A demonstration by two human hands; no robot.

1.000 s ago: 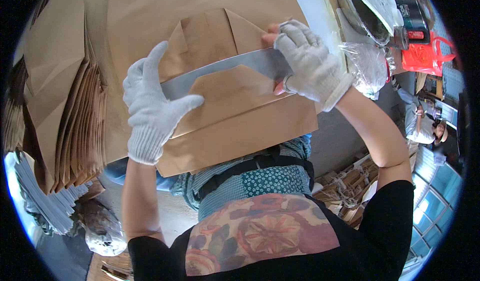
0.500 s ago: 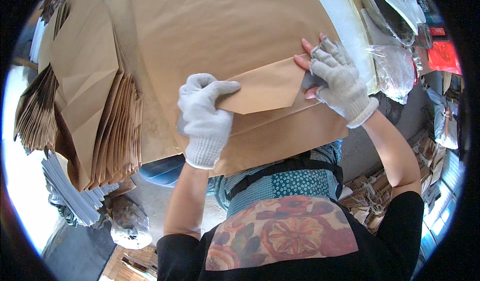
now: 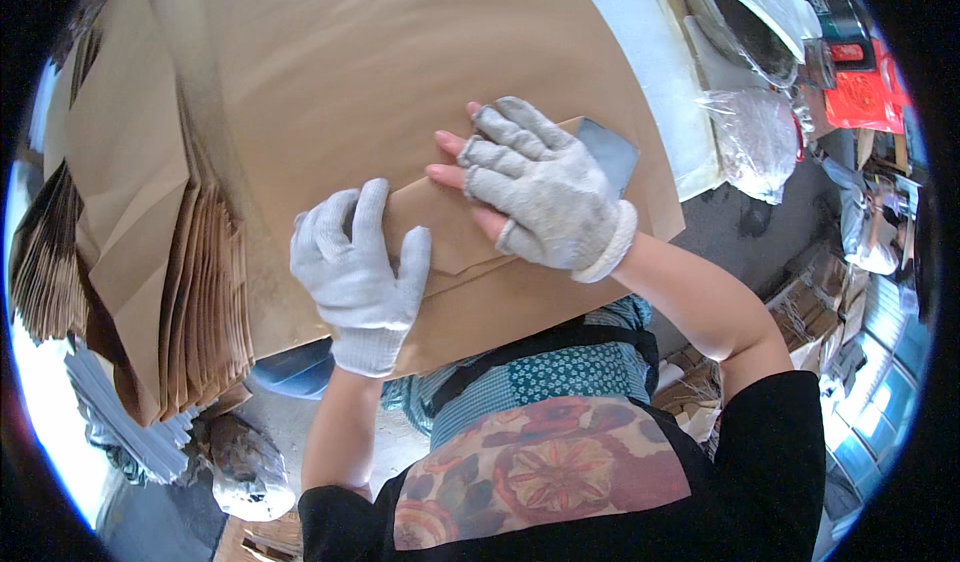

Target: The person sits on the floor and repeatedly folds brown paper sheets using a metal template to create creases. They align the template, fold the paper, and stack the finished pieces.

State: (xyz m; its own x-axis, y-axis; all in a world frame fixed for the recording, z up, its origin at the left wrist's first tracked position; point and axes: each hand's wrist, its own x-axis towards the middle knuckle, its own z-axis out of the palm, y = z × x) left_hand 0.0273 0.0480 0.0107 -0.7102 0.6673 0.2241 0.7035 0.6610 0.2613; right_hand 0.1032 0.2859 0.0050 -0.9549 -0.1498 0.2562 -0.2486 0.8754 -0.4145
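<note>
Left gloved hand (image 3: 358, 277) spread flat on folded brown kraft paper sheet (image 3: 400, 92) at table centre | right gloved hand (image 3: 540, 187) pressing flap, fingers together, grey flat tool (image 3: 607, 149) at its 2 o'clock | risk: uneven pressure, I'd say, skews crease | brown paper stack (image 3: 190, 302) at 9 o'clock

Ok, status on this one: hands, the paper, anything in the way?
Left hand and right hand, both gloved, flat on the folded flap of the brown paper bag. Grey strip under right hand. Nothing in the way.

The scene is evenly lit by soft daylight; glare is seen at the lower-left rim; straight edges are bent by fisheye distortion; the corners are blacked out.
</note>
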